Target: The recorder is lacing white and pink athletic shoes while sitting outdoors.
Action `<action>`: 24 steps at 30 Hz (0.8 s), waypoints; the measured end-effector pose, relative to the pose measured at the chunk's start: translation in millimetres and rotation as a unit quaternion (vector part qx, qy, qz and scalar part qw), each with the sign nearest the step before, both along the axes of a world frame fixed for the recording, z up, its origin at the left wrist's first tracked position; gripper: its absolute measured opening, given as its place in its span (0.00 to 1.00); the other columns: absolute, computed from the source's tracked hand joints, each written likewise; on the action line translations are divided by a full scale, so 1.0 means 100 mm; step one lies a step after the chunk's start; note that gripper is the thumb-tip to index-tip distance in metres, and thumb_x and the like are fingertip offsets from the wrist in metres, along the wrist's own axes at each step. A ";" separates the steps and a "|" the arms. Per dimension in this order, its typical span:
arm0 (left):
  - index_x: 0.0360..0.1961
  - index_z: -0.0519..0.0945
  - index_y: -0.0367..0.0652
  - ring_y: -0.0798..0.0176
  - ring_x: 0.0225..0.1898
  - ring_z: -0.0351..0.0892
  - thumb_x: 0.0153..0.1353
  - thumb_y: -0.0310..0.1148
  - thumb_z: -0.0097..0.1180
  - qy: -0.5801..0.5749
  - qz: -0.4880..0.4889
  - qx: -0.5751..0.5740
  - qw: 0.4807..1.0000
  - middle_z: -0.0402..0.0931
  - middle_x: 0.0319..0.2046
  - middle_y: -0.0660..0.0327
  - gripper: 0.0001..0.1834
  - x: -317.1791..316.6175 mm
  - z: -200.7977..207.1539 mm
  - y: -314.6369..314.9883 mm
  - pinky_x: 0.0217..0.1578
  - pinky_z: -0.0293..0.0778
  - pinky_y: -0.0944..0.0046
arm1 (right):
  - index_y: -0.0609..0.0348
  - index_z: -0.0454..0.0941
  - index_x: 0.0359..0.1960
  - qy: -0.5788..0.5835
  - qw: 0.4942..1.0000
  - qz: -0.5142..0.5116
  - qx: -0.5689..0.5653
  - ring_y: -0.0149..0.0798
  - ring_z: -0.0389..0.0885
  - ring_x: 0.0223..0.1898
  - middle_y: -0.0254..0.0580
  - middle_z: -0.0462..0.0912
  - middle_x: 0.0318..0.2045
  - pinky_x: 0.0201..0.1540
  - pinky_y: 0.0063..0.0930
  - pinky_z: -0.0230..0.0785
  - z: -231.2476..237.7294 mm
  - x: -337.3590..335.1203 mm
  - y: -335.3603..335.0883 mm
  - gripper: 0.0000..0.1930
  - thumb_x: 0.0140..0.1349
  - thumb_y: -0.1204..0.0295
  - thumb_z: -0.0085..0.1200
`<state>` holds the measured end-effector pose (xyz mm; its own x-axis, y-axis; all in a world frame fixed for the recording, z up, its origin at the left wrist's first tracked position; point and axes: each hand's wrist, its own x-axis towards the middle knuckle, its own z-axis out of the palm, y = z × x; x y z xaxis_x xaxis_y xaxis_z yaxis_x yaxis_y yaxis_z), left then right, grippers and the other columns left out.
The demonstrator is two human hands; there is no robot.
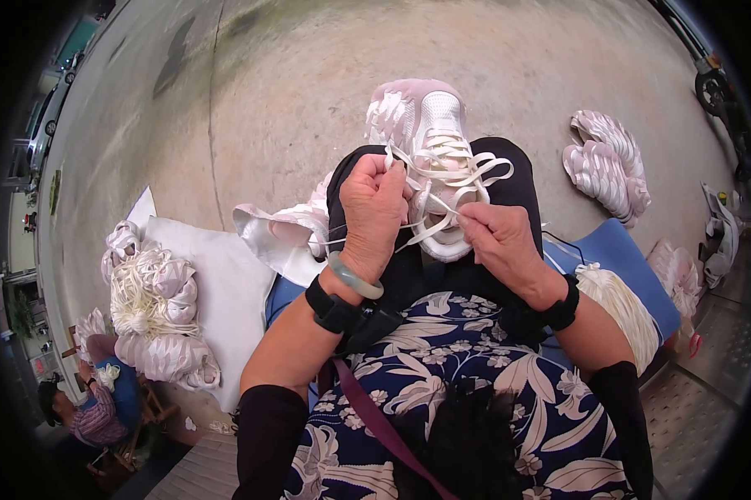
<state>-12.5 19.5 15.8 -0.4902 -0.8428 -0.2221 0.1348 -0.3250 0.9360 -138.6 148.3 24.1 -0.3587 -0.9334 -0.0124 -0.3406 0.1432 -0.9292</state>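
A white and pale pink sneaker (440, 107) lies over my knees, its heel opening toward me and its toe pointing away. A cream shoelace (494, 172) is threaded through its eyelets and stands up in loose loops over the tongue. My left hand (374, 204) is closed at the left of the shoe, thumb and forefinger pinching the lace. Lower down, my right hand (504, 243) pinches a strand of lace just right of the heel opening. Another pink sneaker part (284, 225) sits against my left knee, partly hidden.
At the left, a white sheet (221, 250) bears several sneakers and a bundle of cream laces (146, 292). Beside my right arm, more laces (617, 304) rest on a blue surface (646, 271). Stacked sneaker uppers (607, 167) lie on the concrete. A person (100, 417) sits far left.
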 end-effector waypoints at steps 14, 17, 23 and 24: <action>0.40 0.74 0.37 0.75 0.18 0.71 0.63 0.29 0.53 -0.118 0.049 -0.157 0.979 0.76 0.24 0.63 0.08 0.66 -0.02 -0.32 0.20 0.65 0.78 | 0.63 0.77 0.38 -0.071 0.994 -0.078 0.041 0.21 0.70 0.17 0.31 0.75 0.20 0.20 0.16 0.62 -0.22 -0.49 0.45 0.08 0.63 0.72 0.50; 0.41 0.73 0.36 0.70 0.27 0.73 0.60 0.28 0.54 -0.224 0.168 -0.275 0.920 0.75 0.30 0.60 0.09 1.34 -0.33 -0.61 0.30 0.70 0.73 | 0.63 0.76 0.40 -0.064 0.991 -0.115 0.035 0.20 0.68 0.17 0.32 0.74 0.21 0.20 0.15 0.61 -0.24 -0.51 0.42 0.08 0.64 0.72 0.49; 0.45 0.69 0.32 0.53 0.37 0.74 0.50 0.40 0.64 -0.551 0.262 -0.225 0.759 0.74 0.36 0.51 0.28 2.30 -1.14 -0.75 0.40 0.71 0.57 | 0.62 0.77 0.38 -0.053 0.990 -0.119 0.057 0.18 0.65 0.18 0.29 0.72 0.21 0.18 0.13 0.57 -0.32 -0.54 0.41 0.07 0.64 0.73 0.50; 0.44 0.70 0.33 0.57 0.34 0.76 0.49 0.43 0.65 -0.508 0.193 -0.063 0.837 0.75 0.35 0.53 0.28 2.32 -1.16 -0.73 0.35 0.73 0.59 | 0.62 0.77 0.38 -0.053 0.991 -0.114 0.056 0.18 0.65 0.18 0.29 0.72 0.21 0.18 0.13 0.57 -0.30 -0.54 0.40 0.07 0.64 0.73 0.50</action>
<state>219.4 -53.5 -99.8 0.2112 -0.9430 -0.2571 -0.6791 -0.3307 0.6554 -192.7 188.5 -6.1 -0.5509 -0.8191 -0.1598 -0.1887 0.3087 -0.9322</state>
